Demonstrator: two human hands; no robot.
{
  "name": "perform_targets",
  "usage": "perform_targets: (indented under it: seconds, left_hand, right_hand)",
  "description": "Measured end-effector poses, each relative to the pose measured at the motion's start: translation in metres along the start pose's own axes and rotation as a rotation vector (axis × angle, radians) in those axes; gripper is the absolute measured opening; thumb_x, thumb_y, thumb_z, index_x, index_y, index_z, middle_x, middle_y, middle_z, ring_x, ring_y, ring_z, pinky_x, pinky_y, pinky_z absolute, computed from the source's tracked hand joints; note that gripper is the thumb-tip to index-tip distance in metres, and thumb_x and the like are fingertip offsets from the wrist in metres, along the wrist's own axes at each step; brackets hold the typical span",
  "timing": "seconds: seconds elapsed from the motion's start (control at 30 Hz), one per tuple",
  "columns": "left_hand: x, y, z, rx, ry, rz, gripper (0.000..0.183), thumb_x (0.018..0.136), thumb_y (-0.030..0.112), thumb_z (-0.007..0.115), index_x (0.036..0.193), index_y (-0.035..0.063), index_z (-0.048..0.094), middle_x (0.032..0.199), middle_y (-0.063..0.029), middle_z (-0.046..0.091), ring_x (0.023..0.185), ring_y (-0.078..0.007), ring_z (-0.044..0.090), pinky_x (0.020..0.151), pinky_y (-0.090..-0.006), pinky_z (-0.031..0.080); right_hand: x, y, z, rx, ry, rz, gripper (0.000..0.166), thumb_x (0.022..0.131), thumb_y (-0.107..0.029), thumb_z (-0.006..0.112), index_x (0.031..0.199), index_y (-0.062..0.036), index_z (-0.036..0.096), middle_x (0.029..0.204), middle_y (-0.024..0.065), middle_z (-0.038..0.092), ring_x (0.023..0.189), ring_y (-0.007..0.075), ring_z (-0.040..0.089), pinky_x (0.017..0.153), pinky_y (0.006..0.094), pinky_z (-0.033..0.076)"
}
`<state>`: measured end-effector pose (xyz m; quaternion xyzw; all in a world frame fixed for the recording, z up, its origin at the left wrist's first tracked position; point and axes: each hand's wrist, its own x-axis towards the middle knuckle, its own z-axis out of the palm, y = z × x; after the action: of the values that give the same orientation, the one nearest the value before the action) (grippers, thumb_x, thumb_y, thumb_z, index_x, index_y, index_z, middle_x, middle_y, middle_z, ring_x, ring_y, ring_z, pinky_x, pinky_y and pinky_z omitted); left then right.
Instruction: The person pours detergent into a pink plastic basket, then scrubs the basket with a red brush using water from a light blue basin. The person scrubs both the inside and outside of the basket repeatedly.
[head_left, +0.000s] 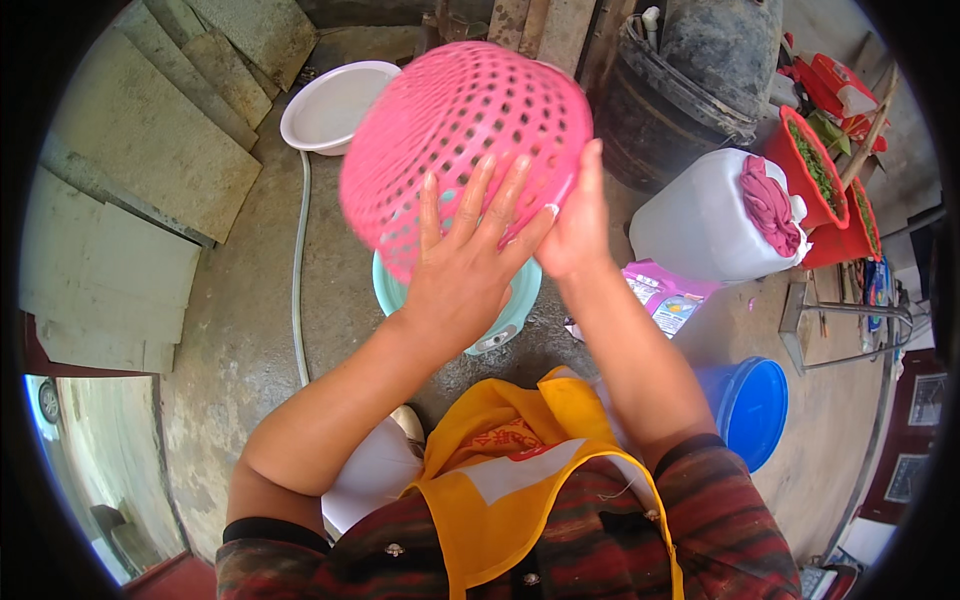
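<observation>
A pink perforated plastic basket (480, 112) is held up on a tilt in front of me, partly blurred. My right hand (579, 217) grips it by the edge at its right. Flat against the perforated wall, with fingers spread, lies my left hand (469, 247); its thumb reaches close to my right hand. Wet shine shows on the left fingers. Beneath the basket and my left hand stands a turquoise plastic basin (529, 294) on the wet concrete floor. The basket and hand hide much of this basin, so I cannot tell what it holds.
A white basin (330, 109) and a hose (301, 270) lie ahead left. To the right are a dark barrel (652, 112), a white jerrycan (697, 217), a purple printed bag (670, 300) and a blue bucket (754, 412). Boards (150, 127) line the left.
</observation>
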<state>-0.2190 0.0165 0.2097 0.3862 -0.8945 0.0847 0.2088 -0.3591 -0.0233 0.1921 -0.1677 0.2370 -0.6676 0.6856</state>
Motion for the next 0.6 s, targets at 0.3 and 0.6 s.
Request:
perform_targets:
  seconds: [0.3, 0.6]
  left_hand:
    - [0.0, 0.004, -0.008, 0.007, -0.026, 0.004, 0.065, 0.064, 0.022, 0.074, 0.127, 0.0224, 0.058, 0.154, -0.011, 0.029, 0.143, -0.0339, 0.024, 0.112, -0.0638, 0.011]
    - [0.002, 0.0, -0.005, 0.031, -0.018, -0.012, 0.068, 0.062, 0.023, 0.075, 0.128, 0.0212, 0.058, 0.155, -0.0111, 0.028, 0.143, -0.0347, 0.023, 0.111, -0.0644, 0.012]
  right_hand:
    - [0.002, -0.009, 0.003, -0.035, -0.029, 0.014, 0.073, 0.096, -0.065, 0.029, 0.141, -0.0079, 0.039, 0.138, 0.0154, 0.049, 0.124, 0.0301, 0.05, 0.105, 0.0454, 0.041]
    - [-0.014, 0.013, 0.005, 0.005, -0.073, 0.117, 0.074, 0.096, -0.066, 0.029, 0.143, -0.0099, 0.037, 0.142, 0.0126, 0.044, 0.13, 0.0286, 0.045, 0.108, 0.0458, 0.037]
